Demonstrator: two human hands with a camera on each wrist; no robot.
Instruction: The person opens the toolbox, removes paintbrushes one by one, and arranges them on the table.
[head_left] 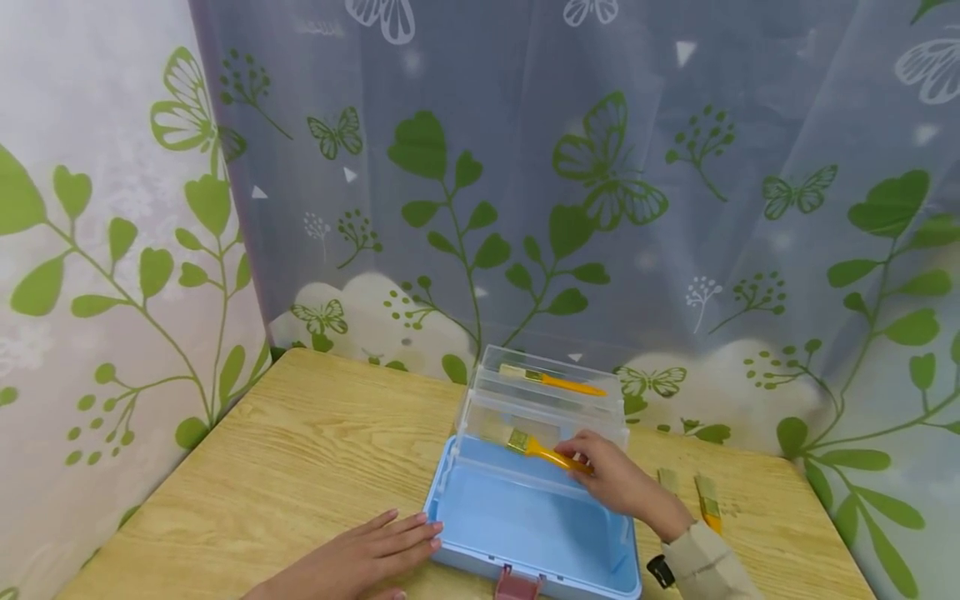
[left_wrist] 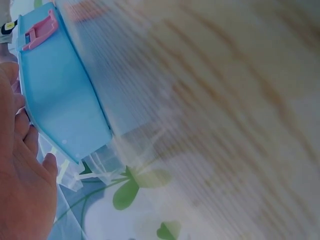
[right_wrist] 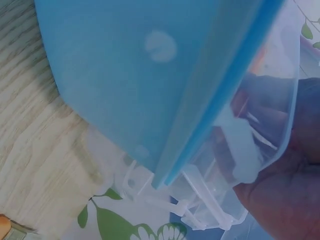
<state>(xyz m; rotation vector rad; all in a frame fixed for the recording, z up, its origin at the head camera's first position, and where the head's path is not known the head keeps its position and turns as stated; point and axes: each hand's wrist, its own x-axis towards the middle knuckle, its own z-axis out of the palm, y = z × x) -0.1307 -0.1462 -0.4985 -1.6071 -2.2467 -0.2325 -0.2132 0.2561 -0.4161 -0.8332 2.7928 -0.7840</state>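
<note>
My right hand point(head_left: 611, 475) pinches the yellow-orange handle of a flat paintbrush point(head_left: 551, 455), its bristles pointing left, at the lower clear tray point(head_left: 480, 419) of an opened blue storage box point(head_left: 487, 546). Whether the brush rests on the tray I cannot tell. A second paintbrush point(head_left: 573, 385) lies in the upper clear tray. With fingers straight, my left hand point(head_left: 367, 550) touches the box's left front rim; the left wrist view shows those fingers along the box's edge point(left_wrist: 60, 95). In the right wrist view the box wall and clear tray partly cover my right hand point(right_wrist: 295, 170).
Two more brushes lie on the wooden table point(head_left: 315, 450) right of the box, one paintbrush point(head_left: 707, 502) plainly seen, the other partly behind my wrist. A pink latch point(head_left: 517, 583) sits at the box's front. A leaf-patterned curtain point(head_left: 510, 208) hangs behind the table.
</note>
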